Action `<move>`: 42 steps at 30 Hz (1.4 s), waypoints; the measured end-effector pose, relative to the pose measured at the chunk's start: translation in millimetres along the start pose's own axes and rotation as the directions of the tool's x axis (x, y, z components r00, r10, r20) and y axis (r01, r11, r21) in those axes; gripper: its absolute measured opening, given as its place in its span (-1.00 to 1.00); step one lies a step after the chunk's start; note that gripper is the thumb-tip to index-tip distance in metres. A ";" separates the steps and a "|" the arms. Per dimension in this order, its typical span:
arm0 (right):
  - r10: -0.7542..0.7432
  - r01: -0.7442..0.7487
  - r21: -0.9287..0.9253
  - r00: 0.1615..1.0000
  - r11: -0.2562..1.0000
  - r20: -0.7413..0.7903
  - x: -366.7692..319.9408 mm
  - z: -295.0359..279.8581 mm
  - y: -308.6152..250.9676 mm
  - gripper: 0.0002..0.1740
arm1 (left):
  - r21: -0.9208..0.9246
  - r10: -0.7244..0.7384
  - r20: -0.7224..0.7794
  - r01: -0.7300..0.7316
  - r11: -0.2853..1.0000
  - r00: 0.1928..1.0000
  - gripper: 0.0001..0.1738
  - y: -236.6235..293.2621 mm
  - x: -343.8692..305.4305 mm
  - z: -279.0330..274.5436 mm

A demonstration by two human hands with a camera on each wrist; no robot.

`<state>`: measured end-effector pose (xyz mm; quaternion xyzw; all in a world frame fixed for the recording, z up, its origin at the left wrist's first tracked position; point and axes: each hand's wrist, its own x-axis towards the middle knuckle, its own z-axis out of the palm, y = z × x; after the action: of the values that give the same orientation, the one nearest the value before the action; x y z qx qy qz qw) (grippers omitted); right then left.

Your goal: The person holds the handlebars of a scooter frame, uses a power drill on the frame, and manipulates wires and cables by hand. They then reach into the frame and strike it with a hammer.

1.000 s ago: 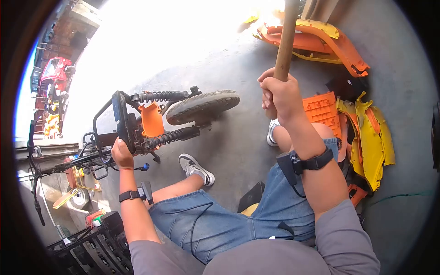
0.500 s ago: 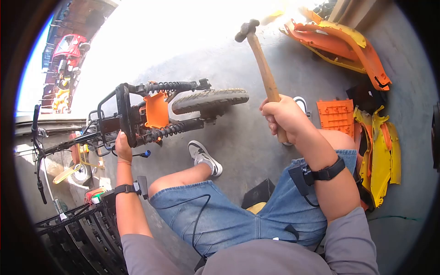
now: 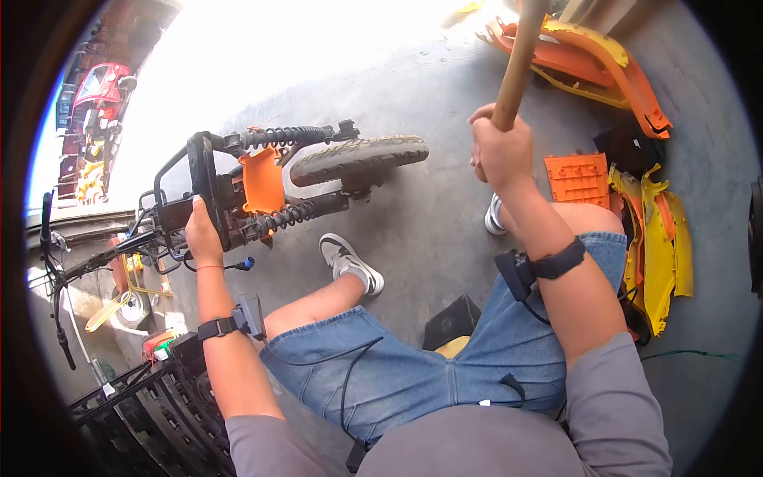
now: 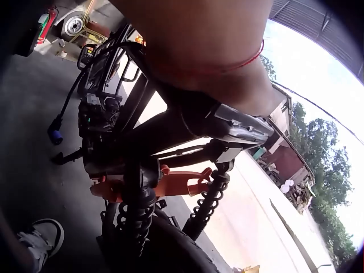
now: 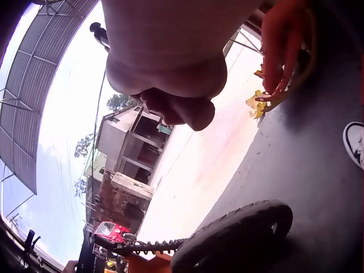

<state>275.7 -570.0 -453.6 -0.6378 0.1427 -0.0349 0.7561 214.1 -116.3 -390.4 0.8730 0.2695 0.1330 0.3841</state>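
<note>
A stripped scooter frame (image 3: 230, 199) lies on its side on the concrete, with black coil springs (image 3: 290, 215), an orange panel (image 3: 258, 183) and a knobbly tyre (image 3: 358, 159). My left hand (image 3: 203, 238) grips the black frame (image 4: 227, 122) at its near end. My right hand (image 3: 501, 151) is raised and grips the wooden handle of a hammer (image 3: 517, 56); the hammer's head is out of view above. In the right wrist view the tyre (image 5: 239, 233) lies below the fist (image 5: 170, 68).
Orange and yellow plastic body panels (image 3: 612, 71) lie at the right and far right (image 3: 660, 238). My bent legs in denim shorts (image 3: 413, 366) and a shoe (image 3: 350, 266) sit beside the frame. A black crate (image 3: 167, 405) and another scooter (image 3: 79, 262) stand at the left.
My right hand has swung the hammer back up from a lowered, tilted position, so its head has left the view. The left hand keeps its hold on the frame.
</note>
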 end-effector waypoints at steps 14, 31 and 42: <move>-0.131 0.134 -0.030 0.989 0.991 0.064 -9.7 4.4 -53.4 -0.91 | -0.010 0.079 -0.077 -0.080 0.997 0.994 -0.36 4.8 -1.8 4.5; -0.168 0.153 -0.143 0.981 0.978 -0.101 -40.5 11.7 44.2 -0.95 | 0.105 0.104 -0.148 -0.089 0.991 0.984 -0.33 -4.6 2.6 2.8; 0.017 -0.113 -0.541 0.984 0.833 -0.178 -20.5 -7.8 88.0 -0.80 | 0.099 0.136 -0.189 -0.119 0.988 0.972 -0.37 -2.0 0.4 6.0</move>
<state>242.6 -556.4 -537.0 -0.8174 0.2307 -0.0196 0.5276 216.3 -118.6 -395.9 0.8871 0.2546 0.2305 0.3083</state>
